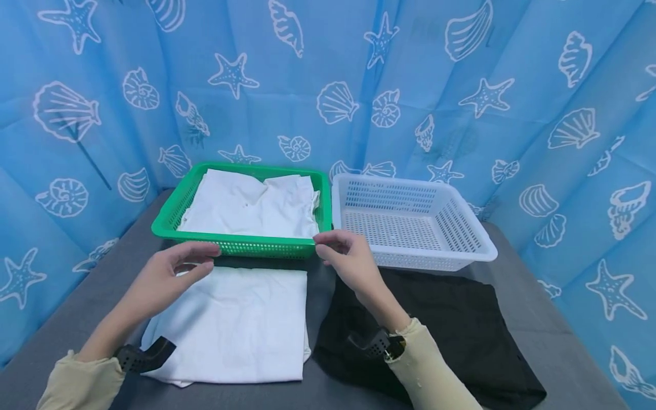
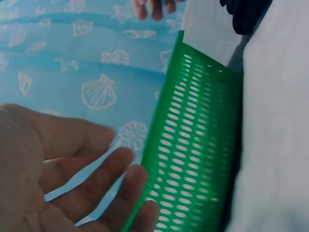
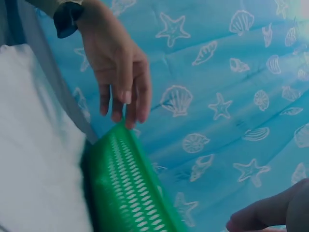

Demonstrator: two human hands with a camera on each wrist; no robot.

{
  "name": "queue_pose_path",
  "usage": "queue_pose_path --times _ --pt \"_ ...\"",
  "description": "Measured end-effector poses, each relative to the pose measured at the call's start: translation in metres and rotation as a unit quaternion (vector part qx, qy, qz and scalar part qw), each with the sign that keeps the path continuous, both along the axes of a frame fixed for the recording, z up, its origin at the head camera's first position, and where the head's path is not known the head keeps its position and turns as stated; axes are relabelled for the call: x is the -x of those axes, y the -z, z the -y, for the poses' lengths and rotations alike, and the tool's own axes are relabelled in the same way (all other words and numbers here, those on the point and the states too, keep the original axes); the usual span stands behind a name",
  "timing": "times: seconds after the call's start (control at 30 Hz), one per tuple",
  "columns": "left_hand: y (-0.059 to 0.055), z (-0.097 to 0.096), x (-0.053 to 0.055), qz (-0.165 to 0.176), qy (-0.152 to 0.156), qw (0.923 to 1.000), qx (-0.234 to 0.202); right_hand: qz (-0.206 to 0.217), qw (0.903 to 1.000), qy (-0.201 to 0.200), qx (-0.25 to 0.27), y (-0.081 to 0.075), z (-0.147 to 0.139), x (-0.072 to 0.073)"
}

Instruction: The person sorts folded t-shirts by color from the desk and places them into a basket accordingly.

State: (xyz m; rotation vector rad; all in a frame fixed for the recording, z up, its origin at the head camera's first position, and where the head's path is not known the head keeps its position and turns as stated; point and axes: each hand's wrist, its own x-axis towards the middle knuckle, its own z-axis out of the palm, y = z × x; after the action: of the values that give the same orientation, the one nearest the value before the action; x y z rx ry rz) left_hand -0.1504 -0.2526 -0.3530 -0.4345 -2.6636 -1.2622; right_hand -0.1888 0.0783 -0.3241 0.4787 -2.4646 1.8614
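Pale sleeves (image 1: 430,370), two. Left hand (image 1: 176,270): fingers loosely spread, near green basket (image 1: 266,249). Right hand (image 1: 348,259): fingers relaxed, slightly parted, by the basket's front right corner; contact cannot be told. Basket contents: white cloth (image 1: 251,205). Before it: folded white cloth (image 1: 241,324). Right: black cloth (image 1: 456,330), white basket (image 1: 435,254) behind.

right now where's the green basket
In the head view, the green basket sits left of centre, just left of the white basket and behind the white cloth on the table.
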Motion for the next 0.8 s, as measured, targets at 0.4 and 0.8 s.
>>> queue_pose_path --times 0.4,0.8 --pt "0.038 0.023 -0.005 0.038 -0.087 0.9949 0.035 0.167 0.9816 -0.082 -0.044 0.043 0.001 -0.006" --pt "0.049 0.036 0.001 0.179 -0.157 0.9685 0.073 0.256 0.9605 -0.082 0.073 0.056 0.001 -0.003"
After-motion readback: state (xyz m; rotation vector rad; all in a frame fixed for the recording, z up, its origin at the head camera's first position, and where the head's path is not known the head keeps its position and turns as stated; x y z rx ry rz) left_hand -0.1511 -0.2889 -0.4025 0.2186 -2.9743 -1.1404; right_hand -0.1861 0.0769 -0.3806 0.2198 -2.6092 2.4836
